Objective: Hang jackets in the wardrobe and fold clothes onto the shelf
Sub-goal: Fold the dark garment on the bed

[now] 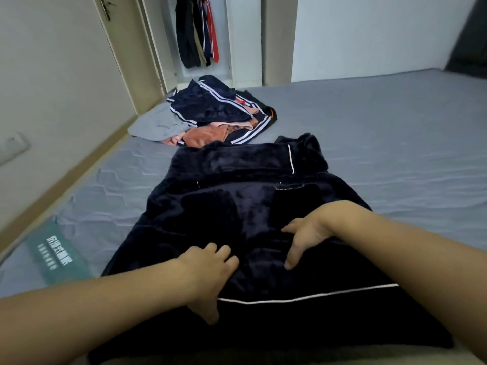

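Fleece top (pixel 245 196): dark navy with white piping, spread flat on my bed.
Clothes pile (pixel 210 114): navy striped, pink and grey pieces heaped beyond it.
Wardrobe (pixel 197 35): open, jackets hanging inside.

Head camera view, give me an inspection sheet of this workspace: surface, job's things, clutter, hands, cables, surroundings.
Surface: grey quilted mattress, with a green printed label near its left edge.
Job's things: dark navy fleece garment with white piping spread flat; heap of unfolded navy striped, pink and grey clothes beyond it; dark and red jackets hanging in the open wardrobe.
Clutter: nothing seen.
Hands: left hand and right hand both rest on the fleece garment, fingers spread, pressing it flat.
Cables: nothing seen.
Surroundings: white walls; white wall socket at left; cream door frame.
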